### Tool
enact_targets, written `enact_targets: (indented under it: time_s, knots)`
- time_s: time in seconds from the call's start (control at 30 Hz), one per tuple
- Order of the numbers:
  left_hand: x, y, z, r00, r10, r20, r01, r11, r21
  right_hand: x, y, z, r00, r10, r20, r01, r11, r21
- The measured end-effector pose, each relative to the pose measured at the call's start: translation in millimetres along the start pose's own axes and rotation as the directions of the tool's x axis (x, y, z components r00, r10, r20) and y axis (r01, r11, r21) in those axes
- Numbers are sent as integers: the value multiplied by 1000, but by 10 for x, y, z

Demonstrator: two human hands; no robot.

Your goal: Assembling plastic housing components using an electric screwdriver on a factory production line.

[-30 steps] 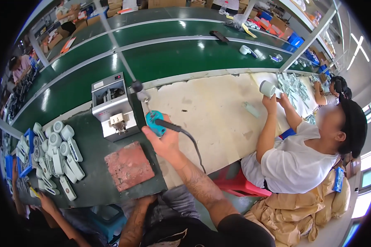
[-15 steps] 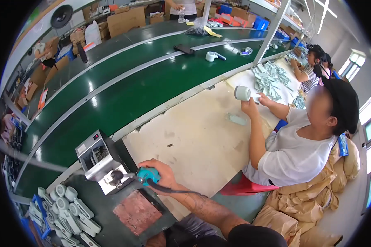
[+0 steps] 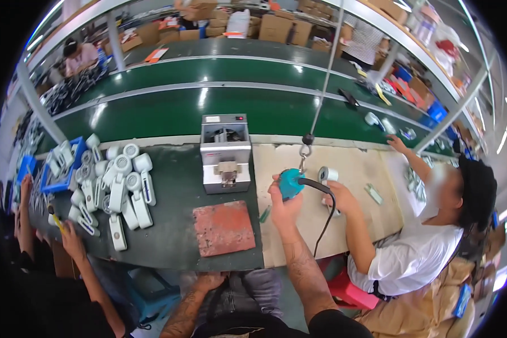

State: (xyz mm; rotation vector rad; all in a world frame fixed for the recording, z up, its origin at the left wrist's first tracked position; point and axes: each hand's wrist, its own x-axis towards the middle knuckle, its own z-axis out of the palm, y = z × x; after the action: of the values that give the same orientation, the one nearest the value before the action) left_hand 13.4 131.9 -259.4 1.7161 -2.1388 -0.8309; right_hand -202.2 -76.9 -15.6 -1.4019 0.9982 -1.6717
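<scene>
My right hand (image 3: 285, 207) is wrapped round the teal body of an electric screwdriver (image 3: 291, 183), above the paper-covered part of the table. The tool hangs from a metal hook (image 3: 305, 151) on a thin line, and a black cable loops down from it. Low at the table's front edge, my left hand (image 3: 211, 280) lies on my lap, fingers loosely stretched and holding nothing visible. Between the hands is a worn reddish square pad (image 3: 224, 228). Behind the pad stands a silver box-shaped machine (image 3: 226, 155), probably a screw feeder.
Pale green handheld fans (image 3: 118, 191) lie piled at left beside a blue crate (image 3: 62, 183). A person at far left holds a yellow-handled tool (image 3: 55, 218). A co-worker in white (image 3: 411, 248) sits at right by a fan (image 3: 328, 174). A green conveyor (image 3: 169, 115) runs behind.
My view has swung left, bringing the fan pile and the left-hand person in. My right hand still holds the screwdriver, now away from the machine. The co-worker's one arm reaches toward the conveyor.
</scene>
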Motion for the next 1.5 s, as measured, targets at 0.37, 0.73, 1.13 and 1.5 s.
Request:
enact_targets:
  time_s: [0.37, 0.73, 1.13, 1.5]
  knots:
    - [-322, 1929, -1945, 906, 350, 239, -141, 779, -610, -171, -602, -233, 990, 121, 76, -117, 992, -48]
    - [2220, 3213, -1855, 901, 357, -247, -407, 892, -196, -831, -1171, -1055, 985, 99, -144, -96, 995, 26]
    - [2788, 3408, -1349, 985, 130, -114, -128, 991, 29, -986, -1315, -1194, 981, 159, -110, -166, 985, -55]
    - [1249, 2130, -2278, 858, 342, -383, -358, 933, 30, -920, -1082, -824, 978, 204, 40, -207, 976, 74]
